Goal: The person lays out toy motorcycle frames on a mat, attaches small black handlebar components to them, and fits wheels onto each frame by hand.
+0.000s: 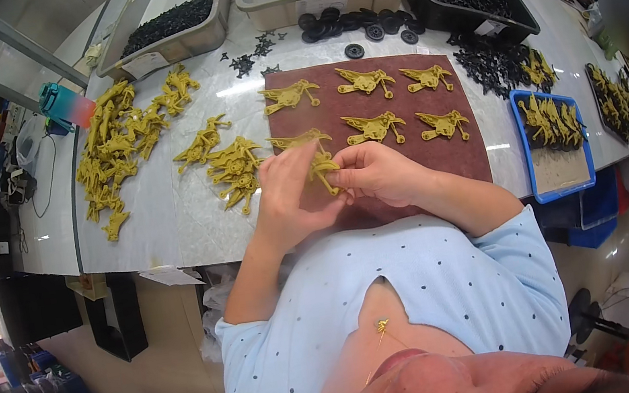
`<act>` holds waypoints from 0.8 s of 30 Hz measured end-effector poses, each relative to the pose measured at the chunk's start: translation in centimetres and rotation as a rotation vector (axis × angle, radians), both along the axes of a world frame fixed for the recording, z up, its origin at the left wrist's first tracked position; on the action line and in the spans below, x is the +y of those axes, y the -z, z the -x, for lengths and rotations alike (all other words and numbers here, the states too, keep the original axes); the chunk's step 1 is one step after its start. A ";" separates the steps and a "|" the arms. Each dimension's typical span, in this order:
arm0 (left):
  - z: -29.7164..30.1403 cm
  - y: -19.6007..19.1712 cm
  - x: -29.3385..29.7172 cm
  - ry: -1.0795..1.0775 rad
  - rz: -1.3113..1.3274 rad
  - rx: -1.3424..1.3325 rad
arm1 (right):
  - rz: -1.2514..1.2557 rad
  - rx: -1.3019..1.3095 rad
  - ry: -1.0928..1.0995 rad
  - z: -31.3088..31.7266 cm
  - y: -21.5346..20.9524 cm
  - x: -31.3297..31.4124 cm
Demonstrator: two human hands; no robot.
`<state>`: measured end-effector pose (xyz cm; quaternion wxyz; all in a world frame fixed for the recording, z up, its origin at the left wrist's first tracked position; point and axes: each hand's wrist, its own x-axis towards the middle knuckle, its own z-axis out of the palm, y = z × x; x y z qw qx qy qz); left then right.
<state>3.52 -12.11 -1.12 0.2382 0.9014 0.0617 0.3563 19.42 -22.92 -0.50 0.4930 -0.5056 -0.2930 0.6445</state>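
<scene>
In the centre of the frame, a yellow part (323,169) is between the two hands, over the near left portion of a maroon mat (452,166). The right hand (386,175) has thumb and forefinger clamped on it. The left hand (281,193) curves around its left side, fingers and thumb spread apart; whether they grip it, I cannot tell. Similar yellow pieces (373,127) lie in two rows on the mat, and a loose yellow pile (116,145) sits at the left. Black wheels (354,50) lie at upper centre; a blue tray (527,165) at the right holds more yellow pieces.
</scene>
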 end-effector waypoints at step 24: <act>6.3 1.6 7.6 -0.603 0.426 -0.750 | 0.268 0.101 -0.010 0.2 3.6 -1.0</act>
